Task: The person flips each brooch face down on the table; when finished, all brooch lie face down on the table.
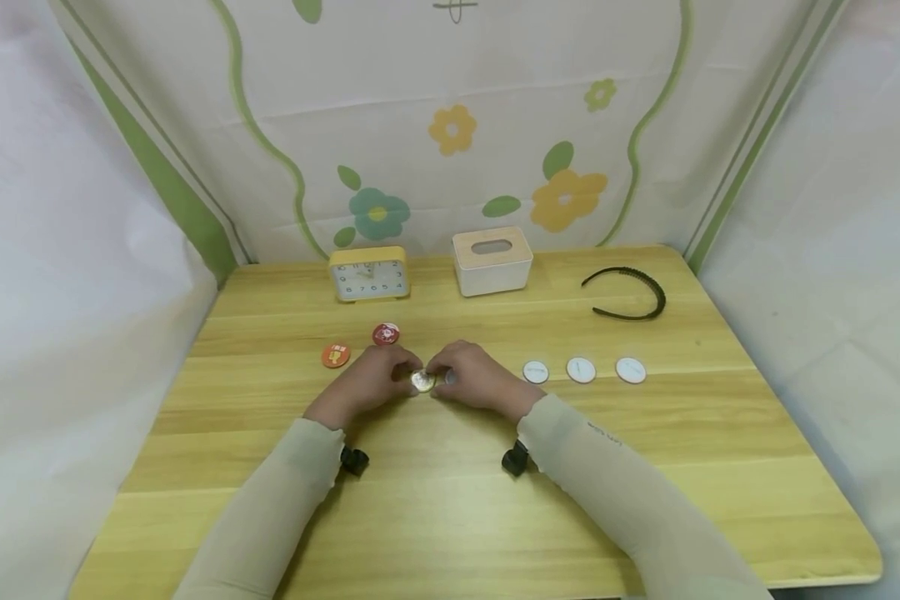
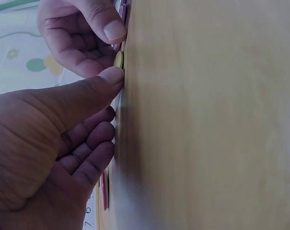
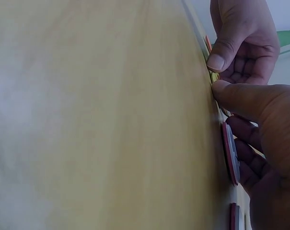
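A small yellow-rimmed round badge (image 1: 422,382) lies at the middle of the table, between both hands. My left hand (image 1: 376,377) pinches its left edge with thumb and forefinger. From the other side my right hand (image 1: 480,377) pinches its right edge. In the left wrist view the yellow badge (image 2: 119,59) shows edge-on by the thumb tips, low against the tabletop. A pale disc (image 1: 450,377), partly hidden, sits beneath the right hand's fingers. Just beyond the left hand lie an orange badge (image 1: 336,355) and a red badge (image 1: 386,334), faces up.
Three white-faced discs (image 1: 581,370) lie in a row right of the right hand. Along the back of the wooden table (image 1: 450,517) stand a yellow clock (image 1: 370,275) and a tissue box (image 1: 492,262). A black headband (image 1: 648,292) lies at back right.
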The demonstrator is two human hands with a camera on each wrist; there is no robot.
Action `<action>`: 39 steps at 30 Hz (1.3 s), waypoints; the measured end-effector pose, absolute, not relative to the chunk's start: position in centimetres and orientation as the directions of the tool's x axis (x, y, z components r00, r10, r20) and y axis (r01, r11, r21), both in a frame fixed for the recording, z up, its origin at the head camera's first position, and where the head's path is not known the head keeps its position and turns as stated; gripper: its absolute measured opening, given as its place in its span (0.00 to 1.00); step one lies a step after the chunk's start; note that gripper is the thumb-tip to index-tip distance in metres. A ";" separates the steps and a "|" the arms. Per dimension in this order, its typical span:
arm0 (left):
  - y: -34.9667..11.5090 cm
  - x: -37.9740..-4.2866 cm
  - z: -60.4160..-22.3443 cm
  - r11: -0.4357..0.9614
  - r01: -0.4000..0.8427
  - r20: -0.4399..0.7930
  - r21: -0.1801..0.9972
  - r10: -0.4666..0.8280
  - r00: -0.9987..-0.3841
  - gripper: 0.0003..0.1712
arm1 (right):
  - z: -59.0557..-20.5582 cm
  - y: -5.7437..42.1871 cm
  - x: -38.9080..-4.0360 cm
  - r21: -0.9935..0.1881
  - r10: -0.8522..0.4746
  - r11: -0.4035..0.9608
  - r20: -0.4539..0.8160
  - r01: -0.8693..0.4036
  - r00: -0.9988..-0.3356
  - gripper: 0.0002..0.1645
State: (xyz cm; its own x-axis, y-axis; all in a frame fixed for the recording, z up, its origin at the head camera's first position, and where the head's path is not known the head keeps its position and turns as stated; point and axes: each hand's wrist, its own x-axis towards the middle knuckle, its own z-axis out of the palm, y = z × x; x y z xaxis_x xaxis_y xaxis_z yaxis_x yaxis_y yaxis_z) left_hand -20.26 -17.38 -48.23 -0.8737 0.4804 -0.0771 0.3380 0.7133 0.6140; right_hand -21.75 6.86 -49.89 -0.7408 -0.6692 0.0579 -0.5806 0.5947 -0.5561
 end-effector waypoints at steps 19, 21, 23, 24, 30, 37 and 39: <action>-17.7 -20.0 -48.2 0.702 0.397 -0.054 0.591 0.526 -0.849 0.16 | -49.8 6.7 -21.6 -0.541 -0.686 0.586 0.066 -0.604 -0.725 0.14; -18.0 -20.0 -48.2 0.698 0.416 -0.047 0.584 0.540 -0.840 0.15 | -49.8 6.8 -21.6 -0.531 -0.692 0.581 0.076 -0.617 -0.718 0.12; -18.3 -20.0 -48.3 0.697 0.435 -0.033 0.570 0.548 -0.836 0.14 | -49.9 7.0 -21.7 -0.528 -0.690 0.578 0.091 -0.623 -0.718 0.12; -18.3 -20.0 -48.3 0.697 0.443 -0.024 0.564 0.550 -0.835 0.14 | -49.9 7.1 -21.7 -0.527 -0.688 0.575 0.102 -0.626 -0.718 0.12; -18.1 -20.1 -48.0 0.704 0.452 0.040 0.548 0.517 -0.855 0.13 | -49.9 7.3 -21.9 -0.528 -0.665 0.573 0.147 -0.627 -0.732 0.12; -17.8 -20.3 -48.4 0.714 0.452 0.063 0.535 0.500 -0.864 0.11 | -49.9 6.9 -21.8 -0.573 -0.641 0.578 0.124 -0.582 -0.758 0.16; -17.7 -20.3 -48.6 0.712 0.445 0.059 0.543 0.497 -0.866 0.11 | -49.9 6.7 -21.8 -0.599 -0.641 0.571 0.102 -0.561 -0.761 0.19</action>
